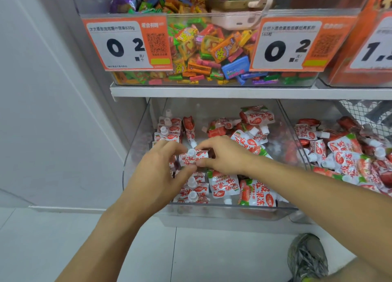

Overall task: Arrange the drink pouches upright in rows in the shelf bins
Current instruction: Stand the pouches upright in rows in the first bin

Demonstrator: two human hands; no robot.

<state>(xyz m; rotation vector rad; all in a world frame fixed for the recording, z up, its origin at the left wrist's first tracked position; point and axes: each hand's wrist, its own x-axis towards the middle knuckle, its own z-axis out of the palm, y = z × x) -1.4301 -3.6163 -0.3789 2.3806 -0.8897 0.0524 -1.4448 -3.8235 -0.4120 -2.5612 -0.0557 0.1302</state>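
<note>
left hand (pixel 158 171) + right hand (pixel 222 156): I see both pinching one pouch (pixel 192 157), upright | pouch over bin (pixel 135 154) left side, in the row | risk: loose pouches (pixel 252 141) at right edge could slide and topple the row

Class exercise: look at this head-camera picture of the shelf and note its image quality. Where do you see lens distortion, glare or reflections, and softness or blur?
Head view: wide-angle bending tilts the price tag and bows the clear bin wall; light is even and shadowless; pale reflections haze that wall; both hands and the held pouch look slightly soft; the shoe at the frame edge is smeared.
</note>
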